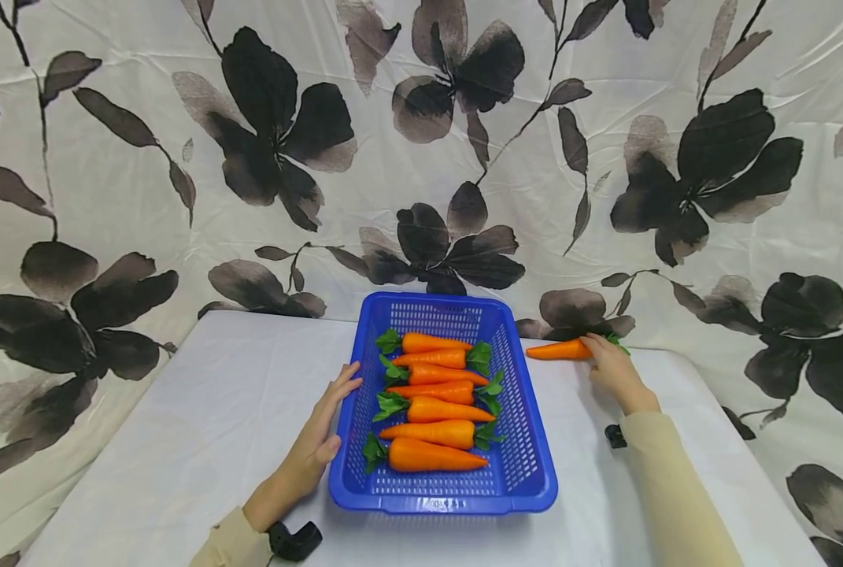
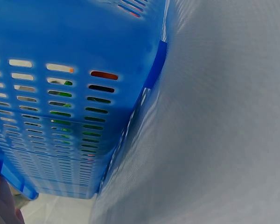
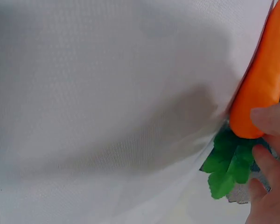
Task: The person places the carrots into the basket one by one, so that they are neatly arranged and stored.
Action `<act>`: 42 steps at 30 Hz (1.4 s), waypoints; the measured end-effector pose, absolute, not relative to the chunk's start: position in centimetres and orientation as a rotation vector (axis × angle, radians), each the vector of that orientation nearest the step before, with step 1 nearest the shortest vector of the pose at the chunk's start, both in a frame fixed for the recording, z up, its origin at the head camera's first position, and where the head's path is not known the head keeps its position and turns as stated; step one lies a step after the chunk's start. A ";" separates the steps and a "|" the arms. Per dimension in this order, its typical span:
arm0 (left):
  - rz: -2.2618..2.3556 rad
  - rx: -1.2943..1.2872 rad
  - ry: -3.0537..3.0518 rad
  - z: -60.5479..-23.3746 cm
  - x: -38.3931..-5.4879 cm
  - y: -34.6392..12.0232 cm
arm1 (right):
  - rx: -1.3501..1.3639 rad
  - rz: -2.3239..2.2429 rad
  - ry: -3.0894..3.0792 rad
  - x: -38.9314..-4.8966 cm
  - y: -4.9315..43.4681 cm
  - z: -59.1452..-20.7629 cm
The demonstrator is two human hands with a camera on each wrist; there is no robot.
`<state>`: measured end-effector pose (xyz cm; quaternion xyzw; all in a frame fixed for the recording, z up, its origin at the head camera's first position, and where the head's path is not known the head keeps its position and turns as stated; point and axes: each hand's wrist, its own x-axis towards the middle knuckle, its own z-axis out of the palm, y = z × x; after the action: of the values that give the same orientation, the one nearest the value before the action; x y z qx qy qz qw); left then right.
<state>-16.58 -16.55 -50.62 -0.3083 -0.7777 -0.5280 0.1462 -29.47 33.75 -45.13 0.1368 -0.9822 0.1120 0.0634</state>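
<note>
At the back right of the table, my right hand holds a carrot by its thick, leafy end, with the tip directed left. In the right wrist view, the thumb lies on the orange body of the carrot and the fingers are beside its green leaves. My left hand rests at the left rim of a blue plastic basket, its fingers extended along the side. Inside the basket several carrots lie crosswise in a column, their leaves alternating between left and right.
A white cloth covers the table beneath the basket. Behind the table hangs a pale curtain with dark flowers. The carrot in my right hand is close to the table's back edge. Slotted basket walls fill much of the left wrist view.
</note>
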 end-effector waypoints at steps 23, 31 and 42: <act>-1.519 -0.891 -2.236 -50.8 -16.6 -16.6 | 0.272 0.513 -3.047 -29.6 34.0 -44.8; -1.510 -0.896 -2.238 -50.9 -16.5 -16.6 | 0.279 0.553 -3.064 -29.6 34.0 -45.2; -1.510 -0.899 -2.234 -50.6 -16.6 -16.6 | 0.206 0.651 -3.053 -29.0 33.5 -45.7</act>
<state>-16.57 -16.61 -50.60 -0.3126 -0.7772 -0.5254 0.1489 -28.96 33.55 -45.67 0.0658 -0.9759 0.2081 0.0065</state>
